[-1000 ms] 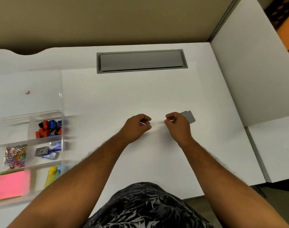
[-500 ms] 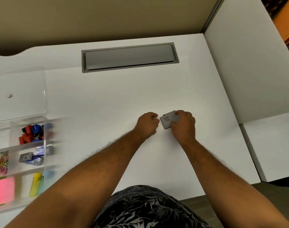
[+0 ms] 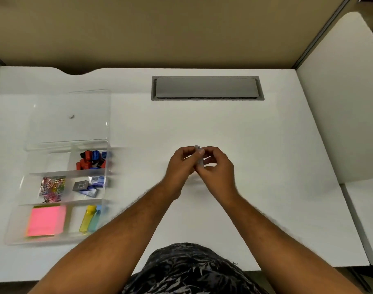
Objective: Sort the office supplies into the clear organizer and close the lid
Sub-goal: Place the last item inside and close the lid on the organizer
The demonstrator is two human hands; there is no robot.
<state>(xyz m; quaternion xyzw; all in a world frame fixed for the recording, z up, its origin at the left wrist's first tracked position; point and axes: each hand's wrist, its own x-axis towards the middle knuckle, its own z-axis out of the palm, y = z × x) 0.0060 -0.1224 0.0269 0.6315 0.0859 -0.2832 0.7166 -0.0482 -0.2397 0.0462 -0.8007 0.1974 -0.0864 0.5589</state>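
Both hands meet at the middle of the white desk [image 3: 255,145]. My right hand [image 3: 217,168] pinches a small grey flat box [image 3: 198,158] on its edge, lifted off the desk. My left hand [image 3: 181,164] is closed against the same box from the left. The clear organizer [image 3: 18,236] stands at the left with its lid [image 3: 69,117] swung open behind it. Its compartments hold red and blue clips [image 3: 92,159], coloured paper clips [image 3: 52,188], small grey boxes [image 3: 83,186], a pink sticky pad [image 3: 46,220] and yellow and blue cases [image 3: 91,217].
A grey cable hatch [image 3: 206,88] is set into the desk at the back. A white partition [image 3: 338,98] rises along the right edge, a tan wall at the back. The organizer's far left compartment [image 3: 52,162] looks empty.
The grey box lay flat on the desk under my right hand; now it is raised on edge between both hands. The view has shifted, so the organizer shows more fully.
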